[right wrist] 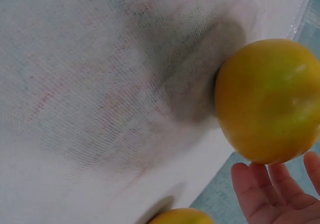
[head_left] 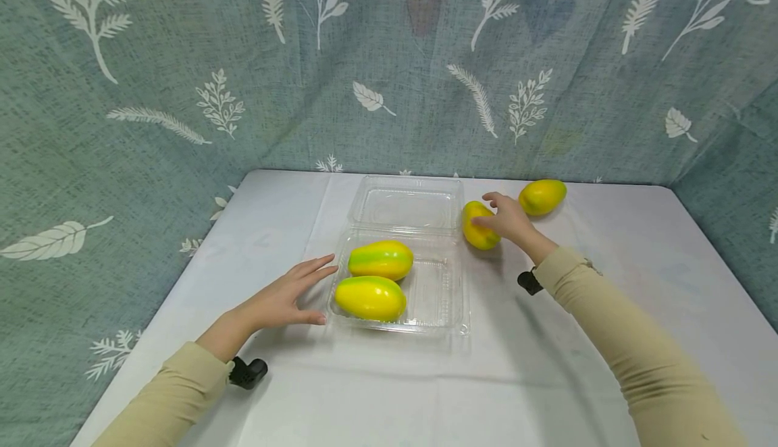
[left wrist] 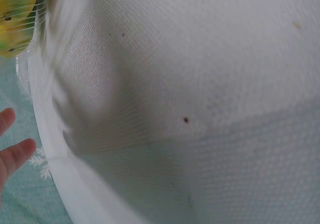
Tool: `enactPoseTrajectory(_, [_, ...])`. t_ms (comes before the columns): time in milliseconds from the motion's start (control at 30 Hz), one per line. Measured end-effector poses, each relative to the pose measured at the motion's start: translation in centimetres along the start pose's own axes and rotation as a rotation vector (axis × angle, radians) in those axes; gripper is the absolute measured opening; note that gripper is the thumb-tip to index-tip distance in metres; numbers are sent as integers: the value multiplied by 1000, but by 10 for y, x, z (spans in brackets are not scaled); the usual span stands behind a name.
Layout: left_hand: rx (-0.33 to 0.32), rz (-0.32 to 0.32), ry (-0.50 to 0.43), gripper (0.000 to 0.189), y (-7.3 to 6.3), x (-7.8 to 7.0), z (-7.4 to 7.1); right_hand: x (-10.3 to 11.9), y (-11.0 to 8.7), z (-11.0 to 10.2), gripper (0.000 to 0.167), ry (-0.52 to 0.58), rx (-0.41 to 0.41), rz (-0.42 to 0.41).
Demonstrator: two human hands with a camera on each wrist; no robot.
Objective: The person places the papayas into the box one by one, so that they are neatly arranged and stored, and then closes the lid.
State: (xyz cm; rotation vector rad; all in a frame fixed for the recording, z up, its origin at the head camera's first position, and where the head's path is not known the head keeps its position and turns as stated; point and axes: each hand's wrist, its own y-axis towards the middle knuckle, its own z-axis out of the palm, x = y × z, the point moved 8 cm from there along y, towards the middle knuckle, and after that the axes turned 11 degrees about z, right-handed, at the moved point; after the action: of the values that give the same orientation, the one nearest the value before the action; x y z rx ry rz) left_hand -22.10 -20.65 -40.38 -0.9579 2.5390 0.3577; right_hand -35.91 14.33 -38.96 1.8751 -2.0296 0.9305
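Note:
Two yellow papayas with green streaks lie in the left half of a clear plastic clamshell box (head_left: 434, 298), a rear papaya (head_left: 380, 260) and a front papaya (head_left: 371, 298). My left hand (head_left: 282, 302) is beside the box's left edge, its fingers spread and holding nothing. At the box's right side sits a third papaya (head_left: 477, 227), also large in the right wrist view (right wrist: 270, 101). My right hand (head_left: 510, 221) is right at it, thumb over its near side and fingers loosely extended past it. Whether the fingertips touch it is unclear.
A fourth papaya (head_left: 543, 197) lies at the back right of the white-covered table (head_left: 389, 393). The box's lid (head_left: 407, 204) is folded back toward the rear edge. Behind hangs a green leaf-patterned cloth (head_left: 389, 62).

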Motion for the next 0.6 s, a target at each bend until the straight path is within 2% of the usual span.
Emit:
enactPoseTrajectory(100, [-1, 2, 3, 82, 0, 1, 1, -4, 1, 1, 64, 13, 15, 12])
enactPoseTrajectory(300, [-4, 0, -8, 82, 0, 1, 1, -16, 3, 8, 70, 69, 107, 86])
enactPoseTrajectory(600, [-2, 3, -6, 83, 0, 1, 0, -29, 4, 18, 75, 208, 200, 176])
